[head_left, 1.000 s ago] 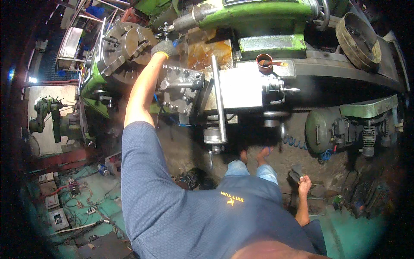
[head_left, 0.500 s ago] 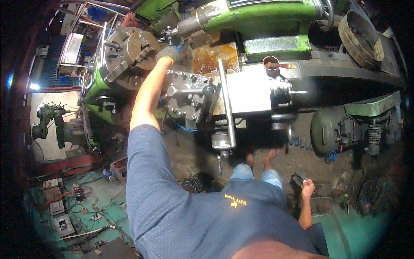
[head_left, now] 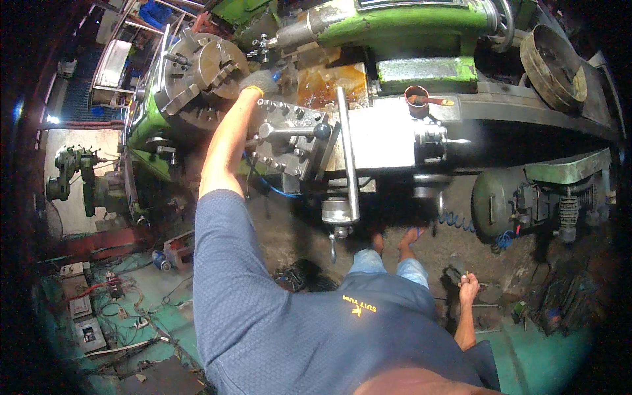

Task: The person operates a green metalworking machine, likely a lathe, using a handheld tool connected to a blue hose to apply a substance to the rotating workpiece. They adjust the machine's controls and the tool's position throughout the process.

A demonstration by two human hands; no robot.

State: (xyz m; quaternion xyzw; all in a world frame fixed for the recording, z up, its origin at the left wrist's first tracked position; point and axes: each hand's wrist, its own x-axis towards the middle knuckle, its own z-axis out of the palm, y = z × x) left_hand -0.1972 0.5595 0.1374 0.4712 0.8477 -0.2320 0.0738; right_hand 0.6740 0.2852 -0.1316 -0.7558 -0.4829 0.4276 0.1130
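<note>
My left hand [head_left: 262, 81], in a grey knit glove with a yellow cuff, reaches between the lathe chuck [head_left: 220, 64] and the square tool post [head_left: 289, 141]. Its fingers are curled round a blue-ended thing [head_left: 276, 76], mostly hidden, that looks like an air blow gun. A thin blue hose [head_left: 280, 191] passes below the tool post toward that forearm. My right hand [head_left: 468, 288], bare, hangs low at the right, away from the machine. Its fingers are pinched together, with a small pale tip showing at the top; what it is I cannot make out.
A steel bar [head_left: 347, 151] lies across the carriage beside a white sheet [head_left: 382, 138]. Behind them stand a red cup with a brush [head_left: 416, 102], the green tailstock [head_left: 395, 29] and a round pan [head_left: 553, 69]. An air compressor [head_left: 494, 204] is at right; cables [head_left: 138, 309] litter the left floor.
The view has shifted slightly. My left hand stays between the chuck and the tool post. My right hand has hardly moved.
</note>
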